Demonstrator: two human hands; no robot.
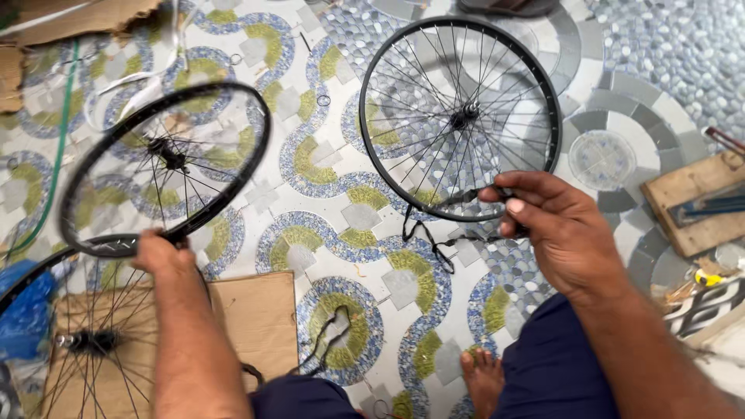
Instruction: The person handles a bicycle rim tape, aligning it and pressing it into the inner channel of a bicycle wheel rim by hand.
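My left hand [159,254] grips the near rim of a black spoked bicycle wheel [167,159], which is blurred and tilted up off the floor at the left. My right hand [555,229] holds the near rim of a second black spoked wheel [459,116], which lies over the patterned tiles at the upper middle. A thin black strip [425,231] dangles from the right hand's fingers down onto the floor. I sit on the floor, with my bare foot [485,380] and dark blue shorts [555,368] at the bottom.
A third spoked wheel [89,341] rests on a cardboard sheet [260,318] at the lower left, beside a blue bag [27,314]. A wooden board with tools [698,202] lies at the right edge. More cardboard [70,19] and a green hose [58,147] are at the upper left.
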